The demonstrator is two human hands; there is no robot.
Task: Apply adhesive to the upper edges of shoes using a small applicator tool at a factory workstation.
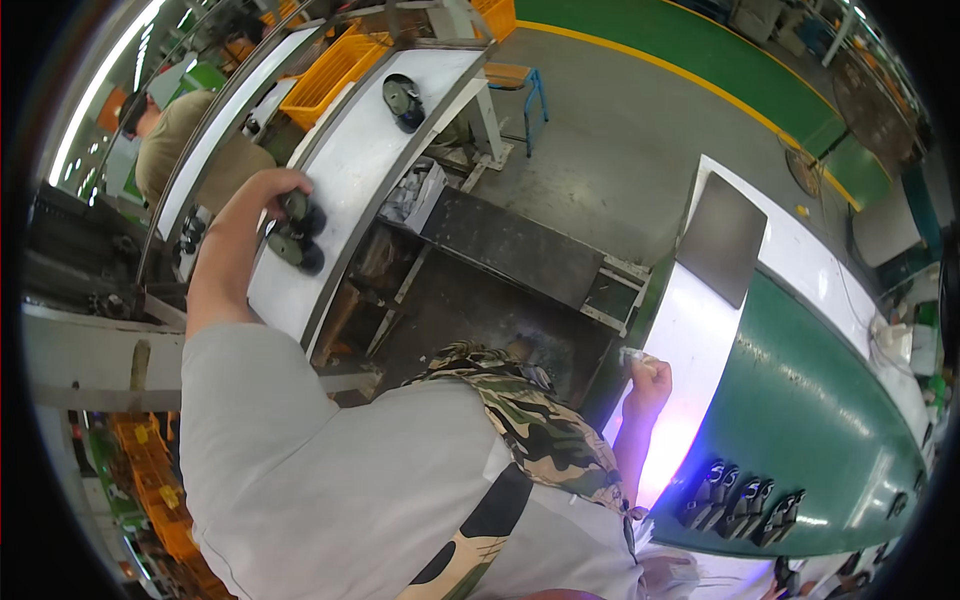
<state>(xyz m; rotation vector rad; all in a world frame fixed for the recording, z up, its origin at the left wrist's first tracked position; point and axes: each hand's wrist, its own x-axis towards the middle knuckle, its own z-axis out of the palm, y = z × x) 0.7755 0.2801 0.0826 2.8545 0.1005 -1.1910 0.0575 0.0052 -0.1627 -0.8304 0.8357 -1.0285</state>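
My left hand (pixel 272 188) reaches over a narrow white-topped bench (pixel 352 135). Its fingers are curled onto a dark green and black rounded part (pixel 297 206). A similar dark green part (pixel 288 248) lies right beside it, nearer to me. Another of these rounded parts (pixel 403 102) rests farther along the same bench. At my right side, my right hand (pixel 650 382) is closed, pinching a small pale crumpled piece (pixel 630 356) that looks like cloth or plastic film. This hand is just above the white strip of the right-hand table (pixel 690 345).
Black parts with shiny rings (pixel 735 502) stand on the right table's green top (pixel 800 400), near a dark flat panel (pixel 722 240). Orange crates (pixel 335 75) and a co-worker (pixel 190 140) are beyond the bench. A blue-legged stool (pixel 520 80) stands ahead.
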